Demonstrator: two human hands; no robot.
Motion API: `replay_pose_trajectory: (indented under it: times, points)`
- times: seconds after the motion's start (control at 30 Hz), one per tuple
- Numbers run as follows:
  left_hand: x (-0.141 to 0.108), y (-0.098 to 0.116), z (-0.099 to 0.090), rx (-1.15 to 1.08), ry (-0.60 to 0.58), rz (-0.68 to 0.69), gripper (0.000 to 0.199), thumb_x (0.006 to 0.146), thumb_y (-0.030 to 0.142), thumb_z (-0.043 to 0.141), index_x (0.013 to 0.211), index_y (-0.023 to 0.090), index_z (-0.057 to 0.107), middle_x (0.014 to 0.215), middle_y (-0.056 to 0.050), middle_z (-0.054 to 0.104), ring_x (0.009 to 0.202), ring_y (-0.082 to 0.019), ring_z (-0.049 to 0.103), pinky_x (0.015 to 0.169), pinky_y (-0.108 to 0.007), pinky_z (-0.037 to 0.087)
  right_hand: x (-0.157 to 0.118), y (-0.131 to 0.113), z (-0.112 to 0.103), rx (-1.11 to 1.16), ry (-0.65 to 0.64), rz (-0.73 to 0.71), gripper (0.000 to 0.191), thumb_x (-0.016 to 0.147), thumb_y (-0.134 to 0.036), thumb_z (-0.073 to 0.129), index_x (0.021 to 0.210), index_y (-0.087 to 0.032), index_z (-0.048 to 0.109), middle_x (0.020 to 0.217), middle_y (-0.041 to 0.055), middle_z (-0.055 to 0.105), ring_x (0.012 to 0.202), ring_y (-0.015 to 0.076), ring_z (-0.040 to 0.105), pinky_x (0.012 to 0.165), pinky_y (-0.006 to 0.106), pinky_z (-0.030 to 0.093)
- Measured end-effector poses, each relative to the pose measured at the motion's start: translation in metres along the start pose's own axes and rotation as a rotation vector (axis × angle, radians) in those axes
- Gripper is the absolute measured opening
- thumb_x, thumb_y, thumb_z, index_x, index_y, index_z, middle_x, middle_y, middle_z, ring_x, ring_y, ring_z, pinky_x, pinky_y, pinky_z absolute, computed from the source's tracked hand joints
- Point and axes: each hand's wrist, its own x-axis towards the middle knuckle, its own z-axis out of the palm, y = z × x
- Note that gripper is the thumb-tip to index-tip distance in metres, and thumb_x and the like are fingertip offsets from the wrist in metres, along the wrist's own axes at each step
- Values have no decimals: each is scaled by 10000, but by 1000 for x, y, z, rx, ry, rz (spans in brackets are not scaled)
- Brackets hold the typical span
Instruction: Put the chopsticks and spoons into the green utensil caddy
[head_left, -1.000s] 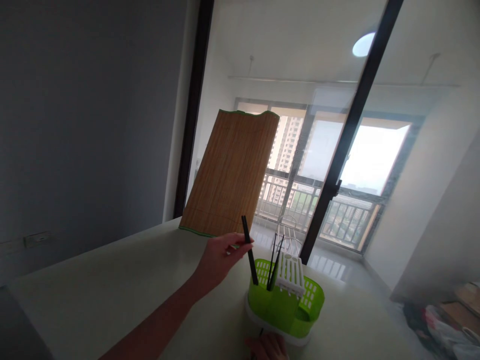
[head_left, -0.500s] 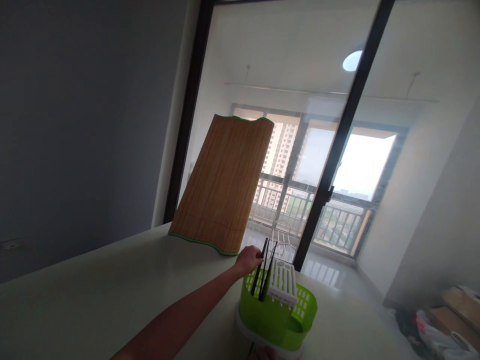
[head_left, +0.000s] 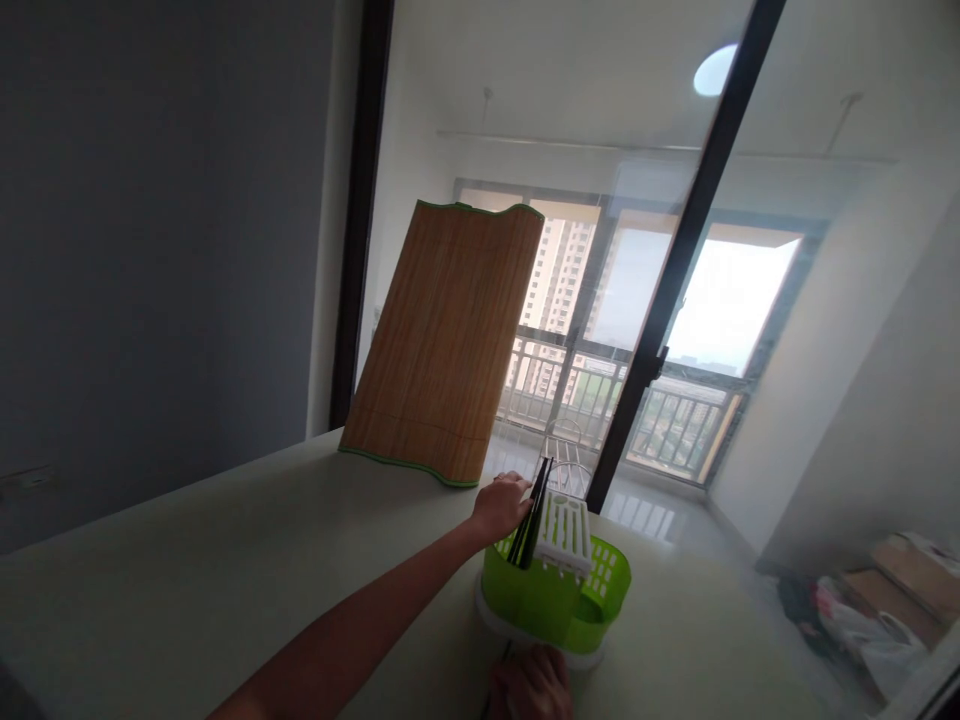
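Observation:
A green basket (head_left: 532,600) with a white base stands on the pale table. Dark chopsticks (head_left: 534,520) lean together in its left part, beside a white slotted rack (head_left: 566,535) on the rim. My left hand (head_left: 502,508) is at the basket's left rim, against the chopsticks, its fingers partly spread; whether it grips them is not clear. Below the basket's front, at the bottom edge, my right hand (head_left: 531,685) is closed with curled fingers around a thin dark thing, mostly hidden.
A bamboo mat (head_left: 442,340) with green edging stands tilted on the table (head_left: 225,560) behind the hands. Beyond are a glass door with a dark frame (head_left: 675,260) and a wire rack (head_left: 566,460). Boxes and bags (head_left: 877,610) lie at the far right.
The chopsticks, spread apart before, now stand bunched closer to the white rack. My left hand's fingers have opened somewhat. My right hand has risen further into view, and the whole view has shifted slightly.

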Motion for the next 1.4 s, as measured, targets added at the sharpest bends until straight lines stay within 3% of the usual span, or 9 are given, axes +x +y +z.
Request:
replay_pose_trajectory:
  times: [0.13,0.27,0.43,0.57,0.7,0.8,1.07,1.27,1.4]
  points:
    - [-31,-9,-10,-20,137,3,388,919,294,469,1285,217,573,1349,-62,562,1219,-230,509,976,-331,444,11,2,-26,141,-149,211,117,885,-212,502,905,-245,612,728,-3,677,684,170,623,672,334,467]
    - [-89,-19,-8,-97,221,-25,281,922,289,461,1143,248,630,1160,-27,645,1049,-203,585,895,-317,457,19,3,-38,234,-141,399,102,914,-266,533,959,-279,624,817,-21,713,725,157,646,680,313,493]
    - [-175,-20,23,-211,-39,-106,220,894,279,463,987,240,659,1005,-14,671,887,-175,621,776,-276,447,25,-5,-43,257,-153,464,130,938,-322,507,900,-284,626,821,-15,711,753,170,640,709,332,489]
    - [-211,-8,40,-215,-272,-160,255,760,268,587,1000,253,674,1039,-41,674,941,-226,629,791,-303,458,26,-13,-44,237,-185,361,192,947,-313,484,796,-260,590,702,-19,670,666,161,602,632,312,456]
    - [-214,4,40,-83,-388,-211,376,661,310,663,1025,216,679,1077,-104,667,980,-322,627,810,-408,494,24,-14,-43,198,-223,236,173,939,-267,483,786,-246,562,675,-13,650,650,163,584,612,318,435]
    - [-211,5,38,38,-416,-254,348,713,230,582,1045,176,672,1104,-144,666,1005,-334,635,821,-434,508,23,-11,-42,149,-261,139,132,911,-203,509,790,-242,545,672,-16,638,657,162,576,625,323,425]
    - [-213,-20,43,260,-301,-434,438,784,7,332,990,146,692,974,-167,718,890,-283,695,739,-366,503,26,-16,-41,140,-252,50,170,890,-167,490,731,-223,506,628,-20,582,636,154,537,631,319,387]
    - [-213,-27,24,142,-211,-392,232,831,164,449,888,200,671,844,-127,733,790,-272,700,689,-338,471,31,-20,-42,77,-314,-37,164,855,-178,521,699,-226,519,609,-17,597,619,160,571,606,319,404]
    - [-205,-28,9,-139,-54,-259,278,824,190,458,1015,230,655,906,-70,733,795,-216,673,730,-303,470,33,-25,-42,106,-297,-37,146,842,-201,527,702,-236,553,583,-19,609,592,156,595,543,292,419]
